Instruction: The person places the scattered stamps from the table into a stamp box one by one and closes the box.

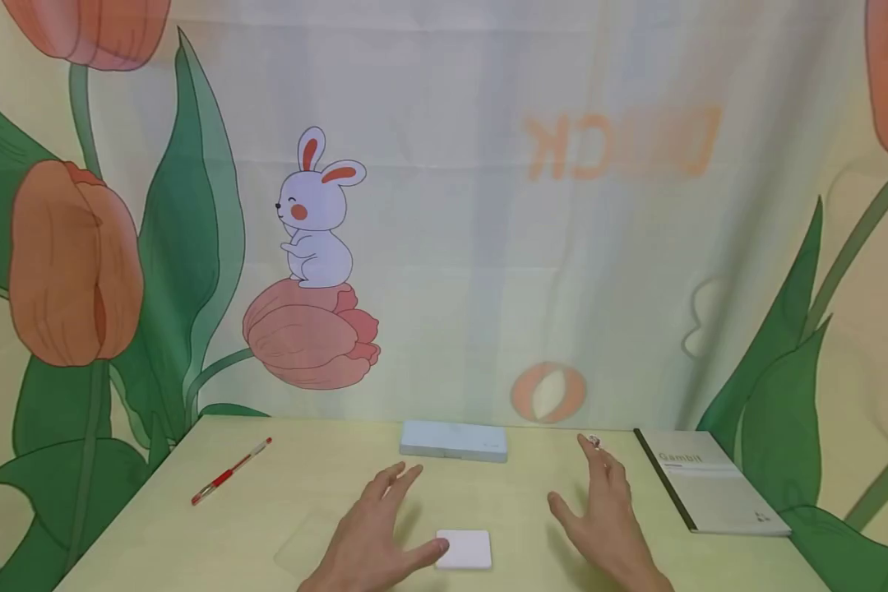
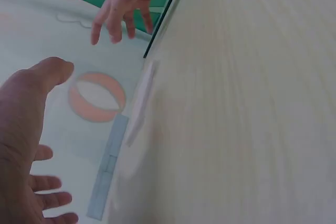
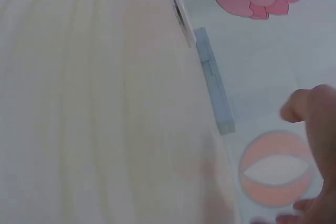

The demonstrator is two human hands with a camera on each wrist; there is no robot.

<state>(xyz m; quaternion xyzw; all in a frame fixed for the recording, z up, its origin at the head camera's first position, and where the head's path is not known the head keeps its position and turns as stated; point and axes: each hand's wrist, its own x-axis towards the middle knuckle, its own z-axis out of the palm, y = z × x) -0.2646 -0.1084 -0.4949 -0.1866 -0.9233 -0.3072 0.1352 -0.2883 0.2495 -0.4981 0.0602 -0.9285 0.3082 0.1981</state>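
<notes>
My left hand (image 1: 373,530) is held over the table with its fingers spread and holds nothing. Its thumb tip overlaps the left edge of a small white rounded square (image 1: 468,549) in the head view. The left wrist view shows this white piece (image 2: 140,103) edge-on, to the right of the hand. To the right, my right hand (image 1: 605,516) is also spread and without anything in its grasp. Just beyond its index fingertip is a small patterned item (image 1: 594,441), partly hidden. Farther back, between the hands, lies a pale blue flat case (image 1: 454,441).
A red pen (image 1: 231,473) lies at the left of the table (image 1: 215,551). The grey notebook (image 1: 718,485) marked "Gambit" lies along the right edge. Left of my left hand is a faint transparent sheet (image 1: 299,543). A printed curtain (image 1: 444,247) hangs behind the table.
</notes>
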